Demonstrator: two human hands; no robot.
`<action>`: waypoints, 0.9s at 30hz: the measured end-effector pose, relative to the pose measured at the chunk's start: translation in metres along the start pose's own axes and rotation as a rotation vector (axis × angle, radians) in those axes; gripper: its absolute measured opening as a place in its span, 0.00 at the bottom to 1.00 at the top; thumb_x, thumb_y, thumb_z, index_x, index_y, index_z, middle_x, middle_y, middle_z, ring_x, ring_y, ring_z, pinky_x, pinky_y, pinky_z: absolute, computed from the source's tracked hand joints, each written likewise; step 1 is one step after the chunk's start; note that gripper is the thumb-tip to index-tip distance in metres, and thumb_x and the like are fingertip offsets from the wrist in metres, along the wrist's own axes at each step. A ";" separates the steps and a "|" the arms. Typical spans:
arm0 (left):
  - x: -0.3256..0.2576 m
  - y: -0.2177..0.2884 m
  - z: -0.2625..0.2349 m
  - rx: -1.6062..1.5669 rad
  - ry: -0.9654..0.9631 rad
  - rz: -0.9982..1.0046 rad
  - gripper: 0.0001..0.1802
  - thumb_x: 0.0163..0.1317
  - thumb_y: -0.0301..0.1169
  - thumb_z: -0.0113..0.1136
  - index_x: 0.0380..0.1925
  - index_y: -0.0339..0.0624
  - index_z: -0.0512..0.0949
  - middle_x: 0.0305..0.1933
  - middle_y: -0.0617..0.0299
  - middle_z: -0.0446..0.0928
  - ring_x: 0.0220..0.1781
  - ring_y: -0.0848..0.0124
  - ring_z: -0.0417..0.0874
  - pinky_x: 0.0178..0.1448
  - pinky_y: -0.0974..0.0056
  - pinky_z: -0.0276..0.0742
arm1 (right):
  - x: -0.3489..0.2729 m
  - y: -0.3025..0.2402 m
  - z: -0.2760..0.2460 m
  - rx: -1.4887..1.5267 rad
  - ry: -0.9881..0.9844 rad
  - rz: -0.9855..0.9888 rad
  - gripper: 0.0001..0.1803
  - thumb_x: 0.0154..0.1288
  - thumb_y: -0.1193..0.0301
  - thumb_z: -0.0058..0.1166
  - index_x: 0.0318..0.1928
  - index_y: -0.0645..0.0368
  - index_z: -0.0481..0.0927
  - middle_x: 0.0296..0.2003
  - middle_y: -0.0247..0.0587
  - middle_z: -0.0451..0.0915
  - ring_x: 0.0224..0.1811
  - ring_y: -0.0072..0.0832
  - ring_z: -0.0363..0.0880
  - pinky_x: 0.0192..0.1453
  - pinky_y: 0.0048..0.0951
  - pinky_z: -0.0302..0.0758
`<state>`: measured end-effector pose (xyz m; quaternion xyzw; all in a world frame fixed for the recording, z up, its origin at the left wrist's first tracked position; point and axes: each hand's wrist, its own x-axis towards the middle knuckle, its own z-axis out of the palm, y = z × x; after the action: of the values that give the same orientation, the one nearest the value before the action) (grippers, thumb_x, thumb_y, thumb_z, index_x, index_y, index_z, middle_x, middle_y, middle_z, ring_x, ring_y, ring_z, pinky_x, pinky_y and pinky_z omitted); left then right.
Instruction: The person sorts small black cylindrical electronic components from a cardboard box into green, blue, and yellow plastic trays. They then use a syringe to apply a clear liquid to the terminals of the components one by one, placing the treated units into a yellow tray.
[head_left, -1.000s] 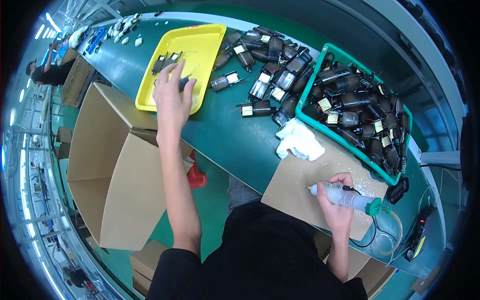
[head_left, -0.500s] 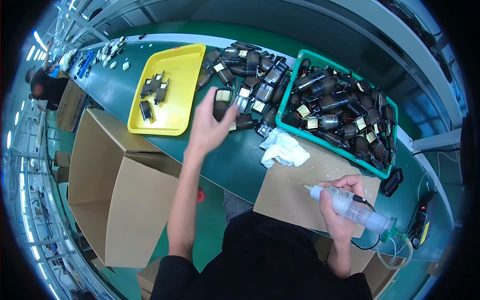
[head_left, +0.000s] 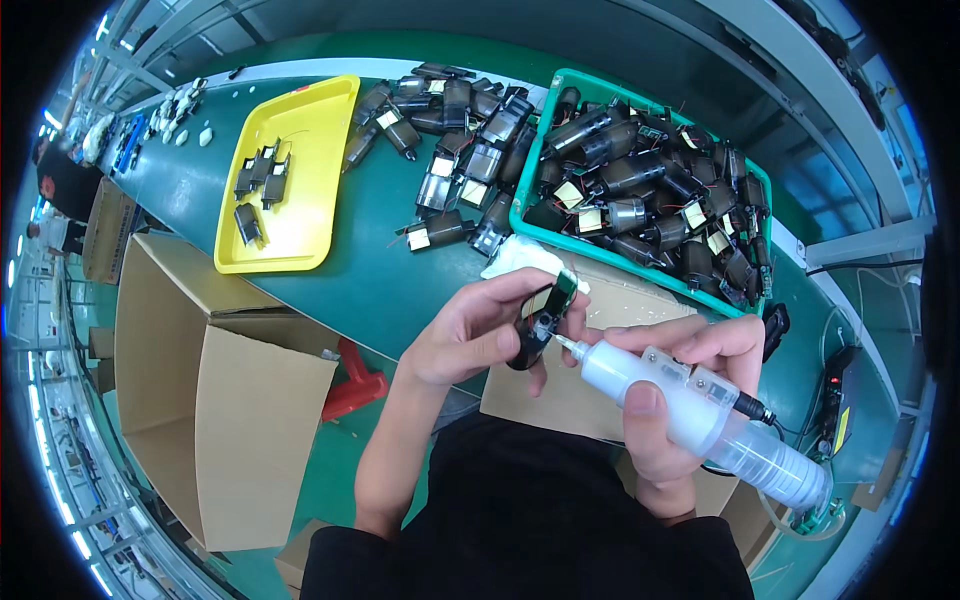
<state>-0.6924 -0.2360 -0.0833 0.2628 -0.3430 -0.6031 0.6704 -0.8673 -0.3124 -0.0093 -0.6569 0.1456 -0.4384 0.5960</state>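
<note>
Pinching a small black motor part (head_left: 540,322) with a yellow label, the left hand (head_left: 478,335) meets the translucent dispenser (head_left: 690,410) fisted in the right hand (head_left: 668,400), nozzle touching it, near the green bin (head_left: 530,200); cardboard sheet (head_left: 570,395) beneath lies open.

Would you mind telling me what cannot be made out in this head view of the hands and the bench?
- Where the dispenser tip meets the small black part: hidden by the left hand.
- Dispenser body: partly covered by the right hand.
- Lower layers in the green bin: buried under the top parts.
- Items at the far left of the bench: too small and bent by the fisheye.
- White cloth: partly behind the left hand.
</note>
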 end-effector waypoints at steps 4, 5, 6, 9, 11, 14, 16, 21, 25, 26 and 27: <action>-0.001 0.002 -0.005 -0.197 -0.019 -0.070 0.38 0.56 0.42 0.71 0.55 0.24 0.66 0.40 0.45 0.75 0.40 0.65 0.80 0.16 0.74 0.70 | -0.003 0.003 -0.004 -0.043 -0.044 -0.003 0.27 0.56 0.78 0.67 0.44 0.64 0.58 0.41 0.60 0.80 0.44 0.36 0.85 0.47 0.31 0.83; -0.003 0.002 -0.006 -0.203 -0.037 -0.074 0.38 0.57 0.41 0.71 0.57 0.25 0.66 0.42 0.47 0.76 0.37 0.67 0.80 0.18 0.74 0.70 | -0.004 0.003 -0.004 -0.032 -0.049 0.007 0.27 0.56 0.78 0.67 0.44 0.63 0.58 0.41 0.60 0.80 0.44 0.36 0.85 0.47 0.31 0.83; -0.004 0.003 -0.008 -0.209 -0.055 -0.077 0.38 0.58 0.41 0.70 0.59 0.26 0.66 0.43 0.48 0.77 0.35 0.69 0.79 0.20 0.75 0.69 | -0.005 0.002 -0.003 -0.020 -0.053 0.018 0.27 0.56 0.78 0.67 0.44 0.63 0.58 0.41 0.60 0.80 0.45 0.36 0.85 0.47 0.31 0.83; -0.004 0.001 -0.010 -0.222 -0.077 -0.069 0.38 0.58 0.40 0.70 0.61 0.27 0.66 0.44 0.51 0.77 0.31 0.73 0.77 0.22 0.76 0.66 | -0.006 0.006 0.000 -0.011 -0.052 0.027 0.28 0.55 0.78 0.68 0.44 0.63 0.58 0.41 0.60 0.80 0.45 0.36 0.85 0.47 0.30 0.83; -0.003 -0.001 -0.010 -0.225 -0.083 -0.063 0.38 0.58 0.39 0.71 0.61 0.28 0.66 0.43 0.52 0.77 0.30 0.74 0.76 0.23 0.76 0.64 | -0.007 0.004 0.007 -0.043 0.023 0.074 0.28 0.58 0.68 0.67 0.42 0.60 0.57 0.36 0.58 0.80 0.38 0.36 0.84 0.46 0.38 0.85; -0.003 0.000 -0.009 -0.222 -0.080 -0.057 0.37 0.57 0.38 0.71 0.60 0.28 0.66 0.42 0.52 0.76 0.29 0.75 0.75 0.24 0.76 0.64 | -0.008 0.003 0.009 -0.060 0.059 0.098 0.28 0.59 0.63 0.67 0.41 0.59 0.57 0.34 0.56 0.80 0.36 0.36 0.84 0.46 0.42 0.87; -0.004 -0.001 -0.009 -0.211 -0.078 -0.052 0.37 0.57 0.38 0.72 0.60 0.28 0.67 0.42 0.52 0.76 0.29 0.75 0.75 0.26 0.75 0.65 | -0.008 0.003 0.010 -0.055 0.063 0.105 0.28 0.59 0.63 0.67 0.41 0.59 0.57 0.34 0.56 0.80 0.36 0.36 0.84 0.46 0.42 0.87; -0.004 0.001 -0.011 -0.181 -0.084 -0.058 0.38 0.55 0.39 0.73 0.59 0.27 0.67 0.43 0.53 0.77 0.32 0.75 0.76 0.32 0.74 0.70 | -0.006 0.001 0.011 -0.084 0.048 0.095 0.29 0.58 0.64 0.68 0.41 0.59 0.56 0.35 0.56 0.80 0.37 0.36 0.84 0.47 0.42 0.86; -0.005 0.002 -0.011 -0.153 -0.085 -0.062 0.39 0.54 0.39 0.74 0.58 0.27 0.68 0.44 0.54 0.77 0.38 0.75 0.78 0.37 0.73 0.73 | -0.006 -0.001 0.012 -0.079 0.027 0.112 0.29 0.58 0.66 0.68 0.41 0.59 0.56 0.35 0.55 0.80 0.37 0.35 0.84 0.47 0.42 0.86; -0.005 0.002 -0.011 -0.153 -0.077 -0.059 0.39 0.54 0.39 0.75 0.58 0.27 0.68 0.45 0.55 0.77 0.39 0.74 0.78 0.38 0.72 0.73 | -0.005 -0.002 0.011 -0.080 0.015 0.116 0.29 0.58 0.66 0.68 0.41 0.59 0.56 0.35 0.55 0.80 0.37 0.35 0.84 0.47 0.42 0.86; -0.005 0.001 -0.011 -0.153 -0.070 -0.056 0.39 0.53 0.39 0.75 0.58 0.27 0.68 0.45 0.55 0.77 0.40 0.74 0.78 0.38 0.72 0.74 | -0.005 -0.002 0.011 -0.081 0.002 0.120 0.29 0.57 0.66 0.68 0.41 0.59 0.56 0.35 0.56 0.80 0.37 0.36 0.84 0.47 0.41 0.86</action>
<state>-0.6837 -0.2312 -0.0901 0.1994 -0.3116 -0.6549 0.6589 -0.8631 -0.3012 -0.0085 -0.6701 0.2028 -0.3963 0.5940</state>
